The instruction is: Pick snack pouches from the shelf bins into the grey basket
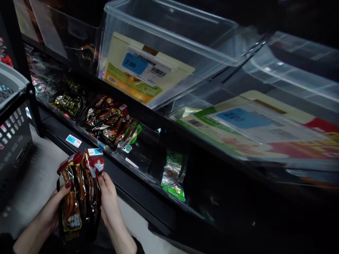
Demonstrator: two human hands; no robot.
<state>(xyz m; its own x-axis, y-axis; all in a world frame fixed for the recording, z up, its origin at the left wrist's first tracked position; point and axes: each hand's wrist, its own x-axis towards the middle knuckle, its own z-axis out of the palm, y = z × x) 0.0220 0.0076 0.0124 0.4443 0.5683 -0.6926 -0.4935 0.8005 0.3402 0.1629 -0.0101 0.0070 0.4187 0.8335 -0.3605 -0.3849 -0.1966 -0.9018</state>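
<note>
Several dark snack packets (79,190) with red tops and clear windows are fanned out side by side between my two hands. The windows show brown, sausage-like or meat-like pieces inside. My left hand (54,208) grips the left side of the bunch, its thumb lying over the front. My right hand (109,199) pinches the right edge near the red tops; its lower fingers are partly behind the packets. Just beyond, similar packets (106,118) lie piled in a clear bin on the low shelf.
A grey shopping basket (13,134) with slotted sides is at the left. Black-and-gold packets (70,102) fill the neighbouring bin. A green packet (174,174) lies farther right. Clear tubs (169,31) with price cards stand on the shelf above. A dark shelf edge (124,180) runs diagonally.
</note>
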